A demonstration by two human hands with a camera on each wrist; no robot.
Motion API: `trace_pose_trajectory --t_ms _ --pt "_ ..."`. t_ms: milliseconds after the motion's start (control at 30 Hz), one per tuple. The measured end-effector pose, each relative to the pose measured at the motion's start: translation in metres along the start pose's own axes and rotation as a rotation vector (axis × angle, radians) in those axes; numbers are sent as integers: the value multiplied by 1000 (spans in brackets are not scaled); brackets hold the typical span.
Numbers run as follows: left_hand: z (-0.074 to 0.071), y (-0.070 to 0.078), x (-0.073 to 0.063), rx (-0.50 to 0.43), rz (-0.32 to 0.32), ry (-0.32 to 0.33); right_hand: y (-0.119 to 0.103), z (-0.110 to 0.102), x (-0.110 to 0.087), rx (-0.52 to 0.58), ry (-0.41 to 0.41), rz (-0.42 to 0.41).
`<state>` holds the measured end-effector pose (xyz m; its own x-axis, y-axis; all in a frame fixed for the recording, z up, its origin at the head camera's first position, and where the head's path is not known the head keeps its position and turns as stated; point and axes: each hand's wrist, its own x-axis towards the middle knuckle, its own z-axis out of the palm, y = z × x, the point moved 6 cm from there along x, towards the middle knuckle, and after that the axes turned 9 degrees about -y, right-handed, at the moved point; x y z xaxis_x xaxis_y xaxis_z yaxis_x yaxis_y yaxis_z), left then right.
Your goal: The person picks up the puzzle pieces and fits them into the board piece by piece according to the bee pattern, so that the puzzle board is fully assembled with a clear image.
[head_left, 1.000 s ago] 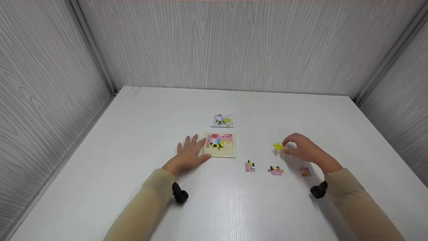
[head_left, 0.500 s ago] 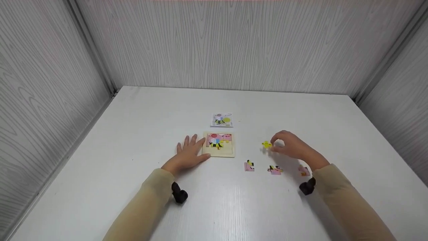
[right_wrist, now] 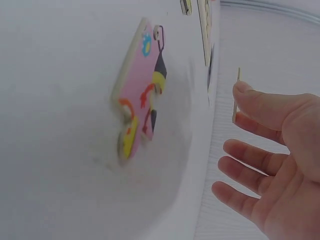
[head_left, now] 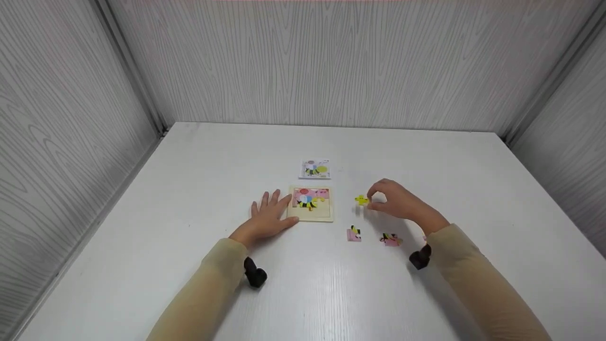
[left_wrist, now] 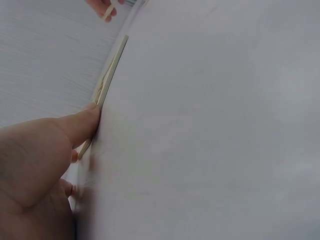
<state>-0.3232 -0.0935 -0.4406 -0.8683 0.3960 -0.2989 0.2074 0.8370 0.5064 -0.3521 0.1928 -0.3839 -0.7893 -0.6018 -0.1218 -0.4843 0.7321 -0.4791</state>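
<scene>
My right hand [head_left: 395,201] pinches a yellow puzzle piece [head_left: 361,200] between thumb and forefinger, held above the table to the right of the wooden puzzle tray [head_left: 331,215]. In the right wrist view the piece [right_wrist: 234,107] shows edge-on, the other fingers spread apart from it. Fitted pieces with a bee picture [head_left: 307,200] fill the tray's upper and left part; bare wood shows at lower right. My left hand [head_left: 269,220] lies with fingers spread on the table, its thumb and forefinger at the tray's left edge. The left wrist view has the thumb against the tray's side [left_wrist: 115,65].
Loose on the table before the tray lie a pink-and-yellow puzzle piece [head_left: 353,234] and a pink piece with black and yellow [head_left: 390,240]. Another pink piece [head_left: 425,239] is mostly hidden by the right wrist. Behind the tray lies a bee picture card [head_left: 315,169].
My right hand has carried the yellow puzzle piece leftward and slightly farther away, closer to the tray. The right wrist now covers most of the rightmost pink piece. The left hand stays in place.
</scene>
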Motion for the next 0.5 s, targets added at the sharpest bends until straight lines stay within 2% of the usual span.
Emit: trace_pose_trajectory --t_ms 500 --pt "1 -2 1 -20 3 0 -22 15 31 -6 -52 60"
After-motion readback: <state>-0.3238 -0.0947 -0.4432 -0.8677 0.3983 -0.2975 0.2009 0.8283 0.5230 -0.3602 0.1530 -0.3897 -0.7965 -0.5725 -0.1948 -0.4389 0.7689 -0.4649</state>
